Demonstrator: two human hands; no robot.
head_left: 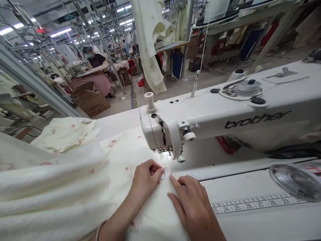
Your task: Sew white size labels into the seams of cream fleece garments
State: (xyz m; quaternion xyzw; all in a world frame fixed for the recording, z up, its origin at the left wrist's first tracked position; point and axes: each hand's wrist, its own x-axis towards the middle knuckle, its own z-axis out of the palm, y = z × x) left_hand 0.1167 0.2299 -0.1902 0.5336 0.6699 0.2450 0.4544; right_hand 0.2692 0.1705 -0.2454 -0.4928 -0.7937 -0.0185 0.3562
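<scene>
A small white label [165,173] with dark print lies on cream fabric [122,160] patterned with reddish spots, just in front of the sewing machine's [160,130] needle area. My left hand [147,175] pinches the label's left edge between thumb and fingers. At the label's right side, my right hand [192,201] rests on the fabric, fingers apart, its index fingertip by the label's edge. The machine head is white, with "brother" on its arm. The fabric spreads over the table to the left and down toward me.
A printed ruler scale [248,206] runs along the table's front right, beside a clear round dish [296,182]. Red-handled snips [224,144] lie beneath the machine arm. Bunched fabric [66,132] sits at the back left. Beyond, a co-worker [95,58] sits at another station.
</scene>
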